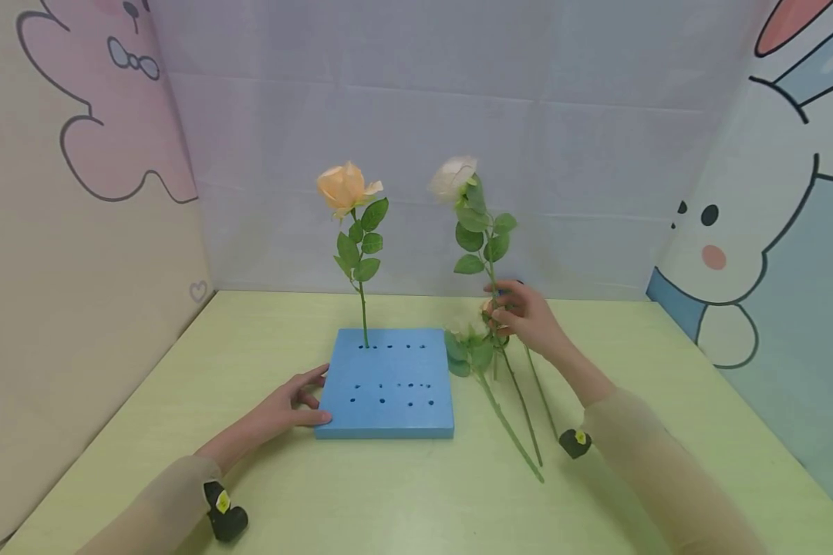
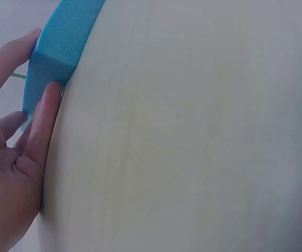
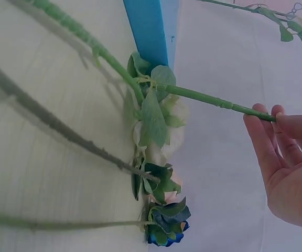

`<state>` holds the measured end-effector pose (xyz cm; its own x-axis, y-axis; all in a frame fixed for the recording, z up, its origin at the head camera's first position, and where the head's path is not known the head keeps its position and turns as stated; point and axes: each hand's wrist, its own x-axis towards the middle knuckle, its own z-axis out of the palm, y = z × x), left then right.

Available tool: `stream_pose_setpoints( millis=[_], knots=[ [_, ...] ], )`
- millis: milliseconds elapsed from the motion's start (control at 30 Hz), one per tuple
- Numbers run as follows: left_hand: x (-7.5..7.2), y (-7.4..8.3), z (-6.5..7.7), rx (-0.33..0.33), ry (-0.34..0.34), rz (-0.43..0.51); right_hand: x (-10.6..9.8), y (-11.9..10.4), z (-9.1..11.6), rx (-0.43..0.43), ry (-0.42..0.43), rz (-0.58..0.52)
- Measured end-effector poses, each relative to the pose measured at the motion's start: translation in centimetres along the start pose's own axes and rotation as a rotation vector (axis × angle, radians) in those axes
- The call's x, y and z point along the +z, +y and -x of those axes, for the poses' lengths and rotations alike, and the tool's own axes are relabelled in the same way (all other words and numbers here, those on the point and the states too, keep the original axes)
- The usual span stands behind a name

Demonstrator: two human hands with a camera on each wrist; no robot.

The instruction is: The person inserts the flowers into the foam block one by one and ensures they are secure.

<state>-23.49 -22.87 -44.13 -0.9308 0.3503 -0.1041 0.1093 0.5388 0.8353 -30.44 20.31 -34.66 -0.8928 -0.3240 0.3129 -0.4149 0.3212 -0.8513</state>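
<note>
We see the left hand [image 1: 290,405] loosely spread, gripping nothing, its fingertips touching the block [image 1: 389,422] between 8 and 9 o'clock, while the right hand [image 1: 527,317] pinches the white rose [image 1: 453,180] by its stem toward 2 o'clock. We find the peach rose [image 1: 345,189] upright in the block at 11 o'clock, and loose flowers [image 1: 482,356] on the bench [image 1: 284,493] at 3 o'clock

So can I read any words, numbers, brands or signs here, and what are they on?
No text can be read in any view.
Left sleeve: a yellow patch on a black piece, too small to read.
Right sleeve: another yellow patch, too small too.
Blue board: no writing shows.
</note>
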Motion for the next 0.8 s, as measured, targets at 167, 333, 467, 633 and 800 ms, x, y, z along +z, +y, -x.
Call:
stream_pose_setpoints(
  millis=[167, 333, 467, 633, 800],
  knots=[
    [0.0, 0.1, 0.2, -0.013, -0.001, 0.009, 1.4, -0.5, -1.1, -0.043, 0.011, -0.047],
    [-0.1, 0.0, 0.1, -0.023, 0.004, 0.004, 2.7, -1.0, -2.1, -0.062, 0.026, -0.058],
    [-0.1, 0.0, 0.1, -0.029, 0.009, 0.000, 3.6, -1.3, -2.7, -0.058, 0.053, -0.068],
    [-0.1, 0.1, 0.1, -0.030, 0.005, -0.002, 4.7, -1.1, -3.2, -0.053, 0.063, -0.060],
    [-0.1, 0.1, 0.1, -0.031, 0.001, 0.000, 5.6, -1.3, -3.6, -0.068, 0.065, -0.054]
  ],
)
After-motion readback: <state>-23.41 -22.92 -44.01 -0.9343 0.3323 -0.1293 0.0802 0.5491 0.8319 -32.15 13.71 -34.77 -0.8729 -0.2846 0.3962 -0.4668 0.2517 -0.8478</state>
